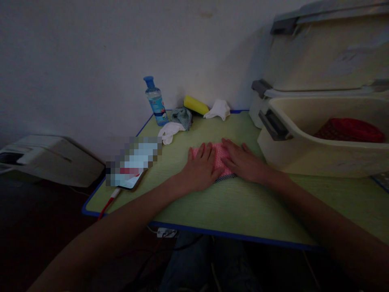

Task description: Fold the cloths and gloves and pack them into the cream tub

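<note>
A small pink patterned cloth (pixel 219 159) lies folded in the middle of a green table (pixel 231 202) with a blue edge. My left hand (pixel 201 167) rests flat on its left part, fingers stretched out. My right hand (pixel 243 161) lies flat on its right part, fingers spread towards the left hand. Both palms press down on the cloth; neither hand grips anything.
At the back stand a blue-capped water bottle (pixel 155 101), a grey-green cloth (pixel 181 117), a yellow roll (pixel 196 105) and two white cloths (pixel 218 109) (pixel 169 132). A phone (pixel 130 170) with a red cable lies left. An open cream bin (pixel 319 134) holding red fabric (pixel 349 129) stands right.
</note>
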The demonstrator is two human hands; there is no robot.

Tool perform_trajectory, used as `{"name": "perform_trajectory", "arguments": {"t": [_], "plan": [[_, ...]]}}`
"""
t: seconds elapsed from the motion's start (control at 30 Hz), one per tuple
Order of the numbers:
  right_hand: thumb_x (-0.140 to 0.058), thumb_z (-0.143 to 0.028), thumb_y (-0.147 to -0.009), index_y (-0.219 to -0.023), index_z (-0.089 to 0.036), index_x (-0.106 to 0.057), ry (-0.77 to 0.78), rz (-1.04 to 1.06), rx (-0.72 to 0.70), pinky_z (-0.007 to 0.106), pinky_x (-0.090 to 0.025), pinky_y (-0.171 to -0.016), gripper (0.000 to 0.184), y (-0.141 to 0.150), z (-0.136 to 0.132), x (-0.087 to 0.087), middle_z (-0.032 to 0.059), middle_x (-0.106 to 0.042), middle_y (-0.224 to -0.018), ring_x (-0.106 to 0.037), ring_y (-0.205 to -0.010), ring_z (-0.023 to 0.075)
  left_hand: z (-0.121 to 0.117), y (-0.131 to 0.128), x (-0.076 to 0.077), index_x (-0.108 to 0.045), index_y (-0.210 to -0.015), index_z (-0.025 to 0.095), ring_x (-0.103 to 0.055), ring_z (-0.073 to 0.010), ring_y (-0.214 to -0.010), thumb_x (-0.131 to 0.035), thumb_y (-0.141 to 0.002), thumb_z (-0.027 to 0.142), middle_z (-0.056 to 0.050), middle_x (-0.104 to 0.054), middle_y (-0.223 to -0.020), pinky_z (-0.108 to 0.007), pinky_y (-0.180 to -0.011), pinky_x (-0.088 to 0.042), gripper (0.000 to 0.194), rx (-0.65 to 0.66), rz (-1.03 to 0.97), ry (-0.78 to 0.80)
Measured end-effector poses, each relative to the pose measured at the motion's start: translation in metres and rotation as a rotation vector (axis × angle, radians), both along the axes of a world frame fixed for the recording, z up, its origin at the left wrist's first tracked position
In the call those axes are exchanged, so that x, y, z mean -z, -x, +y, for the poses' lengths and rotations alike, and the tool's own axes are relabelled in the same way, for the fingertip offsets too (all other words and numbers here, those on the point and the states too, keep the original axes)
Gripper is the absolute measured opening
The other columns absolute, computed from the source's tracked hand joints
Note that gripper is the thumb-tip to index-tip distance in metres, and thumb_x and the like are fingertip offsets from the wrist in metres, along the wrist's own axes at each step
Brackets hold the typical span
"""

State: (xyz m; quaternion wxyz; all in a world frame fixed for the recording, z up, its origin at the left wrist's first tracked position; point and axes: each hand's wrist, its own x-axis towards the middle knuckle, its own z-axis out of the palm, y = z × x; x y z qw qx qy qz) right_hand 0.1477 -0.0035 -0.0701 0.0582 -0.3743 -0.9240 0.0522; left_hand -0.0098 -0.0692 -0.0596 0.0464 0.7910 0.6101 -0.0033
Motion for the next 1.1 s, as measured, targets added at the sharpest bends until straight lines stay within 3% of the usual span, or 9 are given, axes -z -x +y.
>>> {"name": "perform_trajectory", "arguments": {"t": [0.13,0.43,0.57,0.67,0.77,0.93,1.1], "plan": [[-0.026,-0.033,-0.087,-0.138,-0.001,-0.022,0.034,0.040,0.004,0.058,-0.026,-0.103,0.060,-0.002,-0.001,-0.001,0.0232,-0.034,-0.142,-0.032,-0.132,0.0304,-0.001,0.001,-0.003,-0.018,-0.141,0.003,-0.011,-0.0322,-0.139,-0.024,-0.092,0.043,-0.018,-0.010,-0.151,-0.060,-0.107,-0.016,0.063,0.021,0.000,0.004],[-0.036,-0.038,-0.086,-0.130,-0.002,-0.035,0.023,0.115,-0.039,0.052,-0.034,-0.100,0.056,-0.008,0.003,-0.003,0.0242,-0.043,-0.134,-0.043,-0.123,0.0320,0.003,0.011,0.000,-0.017,-0.141,0.003,-0.009,-0.0317,-0.139,-0.024,-0.092,0.048,-0.019,-0.010,-0.151,-0.058,-0.108,-0.012,0.067,0.133,-0.031,-0.010],[-0.037,-0.037,-0.087,-0.125,-0.004,-0.040,-0.006,0.130,-0.067,0.050,-0.038,-0.098,0.051,-0.010,0.003,-0.004,0.0240,-0.047,-0.130,-0.047,-0.119,0.0320,0.003,0.013,0.001,-0.026,-0.137,0.003,-0.015,-0.0335,-0.138,-0.031,-0.091,0.046,-0.022,-0.018,-0.149,-0.056,-0.108,-0.017,0.064,0.160,-0.066,-0.091],[-0.038,-0.036,-0.087,-0.124,-0.003,-0.040,-0.008,0.129,-0.067,0.049,-0.039,-0.098,0.050,-0.010,0.003,-0.003,0.0247,-0.048,-0.129,-0.047,-0.119,0.0319,0.003,0.012,-0.002,-0.050,-0.118,0.005,-0.038,-0.0301,-0.126,-0.045,-0.087,0.037,-0.020,-0.042,-0.135,-0.046,-0.103,-0.031,0.045,0.246,-0.145,-0.219],[-0.039,-0.033,-0.086,-0.124,-0.004,-0.041,-0.024,0.151,-0.085,0.048,-0.040,-0.098,0.048,-0.010,0.004,-0.001,0.0244,-0.047,-0.130,-0.047,-0.120,0.0313,0.004,0.009,-0.004,-0.059,-0.094,0.011,-0.054,-0.0206,-0.099,-0.046,-0.085,0.023,-0.011,-0.059,-0.105,-0.033,-0.086,-0.045,0.020,0.375,-0.231,-0.254],[-0.035,-0.032,-0.088,-0.127,-0.003,-0.040,-0.068,0.110,-0.074,0.049,-0.036,-0.102,0.049,-0.011,0.004,-0.002,0.0239,-0.043,-0.135,-0.039,-0.127,0.0316,0.005,0.007,-0.005,-0.061,-0.086,0.013,-0.057,-0.0155,-0.081,-0.040,-0.089,0.022,-0.006,-0.060,-0.088,-0.028,-0.072,-0.046,0.023,0.420,-0.283,-0.166],[-0.026,-0.033,-0.093,-0.109,-0.005,-0.056,-0.101,0.062,-0.074,0.048,-0.032,-0.105,0.044,-0.012,0.003,-0.010,0.0224,-0.040,-0.138,-0.037,-0.128,0.0322,0.011,0.016,-0.010,-0.064,-0.078,0.014,-0.056,-0.0154,-0.075,-0.040,-0.090,0.025,-0.004,-0.059,-0.080,-0.029,-0.068,-0.044,0.030,0.353,-0.207,-0.177]]}}
